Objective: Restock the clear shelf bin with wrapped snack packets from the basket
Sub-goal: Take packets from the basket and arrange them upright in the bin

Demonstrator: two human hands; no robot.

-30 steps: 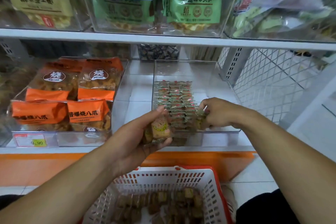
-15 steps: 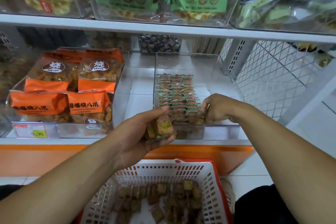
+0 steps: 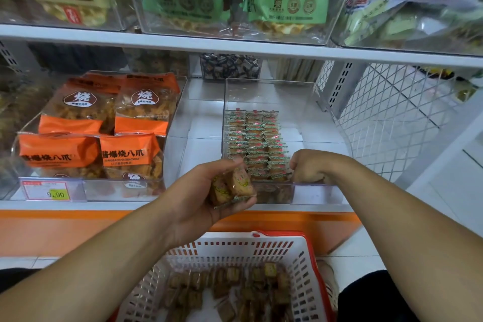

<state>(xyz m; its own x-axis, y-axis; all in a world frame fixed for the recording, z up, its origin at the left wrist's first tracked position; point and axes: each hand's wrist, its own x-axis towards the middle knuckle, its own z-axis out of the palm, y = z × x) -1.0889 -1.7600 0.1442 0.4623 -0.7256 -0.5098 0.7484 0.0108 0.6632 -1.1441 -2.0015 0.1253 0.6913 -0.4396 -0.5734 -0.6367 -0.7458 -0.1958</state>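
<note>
The left hand (image 3: 198, 198) holds a small handful of wrapped snack packets (image 3: 232, 185), its fingers and thumb curled around them, just in front of the near wall of the clear shelf bin (image 3: 308, 102) and above the white basket (image 3: 235, 248), where many more packets (image 3: 224, 293) lie loose. The right hand (image 3: 311, 167) is inside the bin at its front edge, the fingers bent down against the last row of stacked packets (image 3: 253, 144); it seems to pinch or press one packet into place, but the fingertips are hidden behind the knuckles, so I cannot tell if it really holds something. The rows in the bin stand tight and on edge in the left part, and the right part and the back of the bin are bare. The main risk, in my judgement, is the row itself – if the right hand pushes too hard or comes away too quickly, the standing packets could tip like dominoes toward the bare side and the neat order would be lost. The second risk is in the left hand – several slippery wrappers are held in one grasp, so one may slide out, and a packet falling outside the basket would land on the floor
</note>
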